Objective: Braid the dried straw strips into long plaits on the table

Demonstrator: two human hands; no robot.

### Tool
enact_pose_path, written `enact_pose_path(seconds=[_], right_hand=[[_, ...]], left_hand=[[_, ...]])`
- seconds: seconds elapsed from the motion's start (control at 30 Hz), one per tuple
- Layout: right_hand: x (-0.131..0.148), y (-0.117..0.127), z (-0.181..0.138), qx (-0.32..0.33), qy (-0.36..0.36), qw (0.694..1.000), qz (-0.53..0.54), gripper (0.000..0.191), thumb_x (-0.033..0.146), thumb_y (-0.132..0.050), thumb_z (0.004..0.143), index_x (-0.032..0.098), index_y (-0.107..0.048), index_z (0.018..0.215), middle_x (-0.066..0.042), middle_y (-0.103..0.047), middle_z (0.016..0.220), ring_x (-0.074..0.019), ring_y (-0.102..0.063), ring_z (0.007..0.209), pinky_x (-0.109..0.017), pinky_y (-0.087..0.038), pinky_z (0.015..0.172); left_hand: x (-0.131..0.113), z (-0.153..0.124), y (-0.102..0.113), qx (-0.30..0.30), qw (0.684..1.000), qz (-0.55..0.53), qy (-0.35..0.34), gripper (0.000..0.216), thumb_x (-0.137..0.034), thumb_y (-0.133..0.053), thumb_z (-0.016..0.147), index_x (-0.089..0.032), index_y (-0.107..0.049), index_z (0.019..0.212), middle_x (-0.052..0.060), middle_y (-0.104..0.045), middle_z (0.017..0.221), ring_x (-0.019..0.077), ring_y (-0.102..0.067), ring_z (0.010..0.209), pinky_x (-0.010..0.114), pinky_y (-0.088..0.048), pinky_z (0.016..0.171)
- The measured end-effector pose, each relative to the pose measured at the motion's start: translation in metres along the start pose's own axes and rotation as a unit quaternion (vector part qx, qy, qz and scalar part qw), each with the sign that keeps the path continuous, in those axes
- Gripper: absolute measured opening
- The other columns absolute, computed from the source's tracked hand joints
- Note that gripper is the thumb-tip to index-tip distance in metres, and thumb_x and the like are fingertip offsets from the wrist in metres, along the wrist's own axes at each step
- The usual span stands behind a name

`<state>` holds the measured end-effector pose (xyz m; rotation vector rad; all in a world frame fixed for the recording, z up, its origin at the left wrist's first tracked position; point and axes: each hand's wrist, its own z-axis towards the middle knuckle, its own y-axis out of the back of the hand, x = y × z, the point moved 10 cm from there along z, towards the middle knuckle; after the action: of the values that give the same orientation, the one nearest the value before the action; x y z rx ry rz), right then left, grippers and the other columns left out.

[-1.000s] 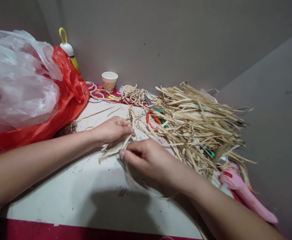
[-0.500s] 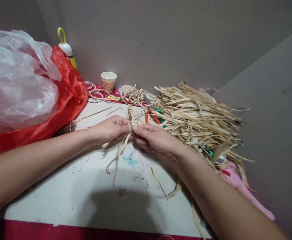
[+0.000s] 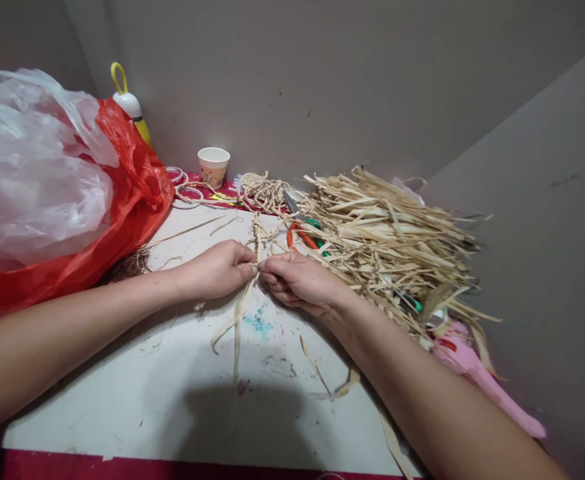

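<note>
A pale straw braid (image 3: 257, 235) runs away from me over the white board (image 3: 137, 380). My left hand (image 3: 225, 268) is closed, pinching it at the near end of the plaited part. Fingertip to fingertip with it, my right hand (image 3: 299, 279) is also closed on the straw at the same spot. Loose, unplaited strands (image 3: 238, 320) hang toward me from between the hands, their tips lying on the board. The fingers hide the exact crossing of the strands.
Dry straw (image 3: 387, 233) is heaped at the right, with orange-and-green-handled scissors (image 3: 299, 235) beside it. Behind stand a paper cup (image 3: 213, 167) and coiled straw cord (image 3: 262, 192). Red and clear plastic bags (image 3: 137, 167) fill the left, before a yellow bottle (image 3: 131, 107). A pink item (image 3: 487, 380) lies right.
Both hands stay pinched on the braid, with the fingers slightly shifted. The loose strands now hang closer together and straighter. The whole view has moved slightly.
</note>
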<state>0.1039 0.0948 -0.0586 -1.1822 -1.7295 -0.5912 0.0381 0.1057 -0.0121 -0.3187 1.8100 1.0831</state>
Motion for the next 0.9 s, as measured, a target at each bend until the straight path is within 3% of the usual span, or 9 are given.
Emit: enact_pose_path(seconds=[0.13, 0.23, 0.33, 0.5, 0.57, 0.63, 0.77, 0.83, 0.9], right_hand=[[-0.002, 0.004, 0.000, -0.050, 0.004, 0.999, -0.019, 0.025, 0.022, -0.049, 0.074, 0.017, -0.043, 0.050, 0.008, -0.031, 0.035, -0.0025, -0.021, 0.026, -0.015, -0.011, 0.027], [-0.004, 0.002, -0.001, -0.047, -0.004, 0.999, 0.008, 0.020, 0.022, -0.048, 0.073, 0.016, -0.049, 0.054, 0.009, -0.029, 0.033, -0.0028, -0.018, 0.026, -0.015, -0.011, 0.027], [-0.004, -0.001, -0.002, -0.034, -0.005, 0.998, 0.059, 0.022, 0.023, -0.050, 0.072, 0.017, -0.044, 0.052, 0.010, -0.028, 0.034, -0.0023, -0.016, 0.028, -0.015, -0.010, 0.027], [-0.005, -0.006, -0.005, -0.027, -0.008, 0.993, 0.111, 0.033, 0.026, -0.053, 0.073, 0.019, -0.033, 0.048, 0.009, -0.029, 0.035, -0.0020, -0.018, 0.029, -0.015, -0.009, 0.028], [-0.006, -0.007, -0.005, -0.028, -0.010, 0.993, 0.116, 0.034, 0.026, -0.054, 0.073, 0.019, -0.034, 0.047, 0.009, -0.028, 0.035, -0.0019, -0.018, 0.029, -0.015, -0.009, 0.028], [-0.006, -0.008, -0.005, -0.029, -0.006, 0.993, 0.117, 0.033, 0.024, -0.056, 0.071, 0.018, -0.034, 0.047, 0.009, -0.029, 0.036, -0.0015, -0.018, 0.030, -0.014, -0.009, 0.029], [-0.006, -0.009, -0.004, -0.013, -0.017, 0.994, 0.110, 0.015, 0.021, -0.058, 0.070, 0.014, -0.052, 0.058, 0.011, -0.027, 0.039, -0.0012, -0.015, 0.032, -0.014, -0.009, 0.030], [-0.005, -0.009, -0.005, 0.000, -0.021, 0.994, 0.111, 0.012, 0.022, -0.059, 0.072, 0.011, -0.059, 0.068, 0.011, -0.025, 0.041, -0.0014, -0.014, 0.033, -0.014, -0.010, 0.030], [-0.002, -0.008, -0.005, 0.008, -0.011, 0.992, 0.123, 0.012, 0.023, -0.060, 0.071, 0.011, -0.058, 0.069, 0.011, -0.025, 0.042, -0.0013, -0.014, 0.034, -0.013, -0.010, 0.030]], left_hand=[[-0.008, -0.003, 0.003, 0.003, 0.994, 0.105, 0.006, 0.024, -0.020, -0.041, 0.082, -0.015, -0.062, 0.072, 0.001, -0.062, 0.067, 0.0126, -0.051, 0.063, 0.021, -0.035, 0.059], [-0.013, -0.008, 0.000, 0.005, 0.984, 0.175, 0.011, 0.026, -0.020, -0.038, 0.082, -0.015, -0.062, 0.074, 0.004, -0.063, 0.068, 0.0143, -0.054, 0.063, 0.022, -0.036, 0.059], [-0.019, -0.013, -0.004, -0.011, 0.965, 0.262, 0.025, 0.030, -0.027, -0.036, 0.085, -0.015, -0.062, 0.078, 0.008, -0.065, 0.072, 0.0175, -0.056, 0.063, 0.025, -0.035, 0.056], [-0.016, -0.019, -0.019, 0.025, 0.912, 0.404, 0.072, 0.027, -0.021, -0.054, 0.074, -0.010, -0.058, 0.098, 0.010, -0.065, 0.063, 0.0234, -0.060, 0.060, 0.027, -0.034, 0.051], [-0.014, -0.020, -0.026, 0.042, 0.896, 0.439, 0.054, 0.039, -0.016, -0.060, 0.066, -0.007, -0.055, 0.103, 0.010, -0.064, 0.062, 0.0252, -0.061, 0.060, 0.028, -0.034, 0.051], [-0.015, -0.023, -0.033, 0.041, 0.889, 0.456, 0.022, 0.037, -0.012, -0.057, 0.065, -0.006, -0.055, 0.102, 0.010, -0.064, 0.062, 0.0262, -0.062, 0.060, 0.029, -0.035, 0.051], [-0.033, -0.038, -0.050, 0.024, 0.891, 0.446, -0.083, 0.023, -0.010, -0.044, 0.073, -0.009, -0.059, 0.089, 0.011, -0.062, 0.061, 0.0243, -0.060, 0.056, 0.029, -0.032, 0.048], [-0.044, -0.046, -0.054, 0.046, 0.913, 0.387, -0.120, 0.015, -0.017, -0.044, 0.077, -0.014, -0.060, 0.076, 0.007, -0.058, 0.055, 0.0194, -0.054, 0.049, 0.028, -0.029, 0.046], [-0.056, -0.044, -0.036, 0.009, 0.952, 0.280, -0.127, 0.020, -0.023, -0.043, 0.080, -0.018, -0.055, 0.065, 0.002, -0.053, 0.051, 0.0139, -0.047, 0.046, 0.026, -0.030, 0.048]])
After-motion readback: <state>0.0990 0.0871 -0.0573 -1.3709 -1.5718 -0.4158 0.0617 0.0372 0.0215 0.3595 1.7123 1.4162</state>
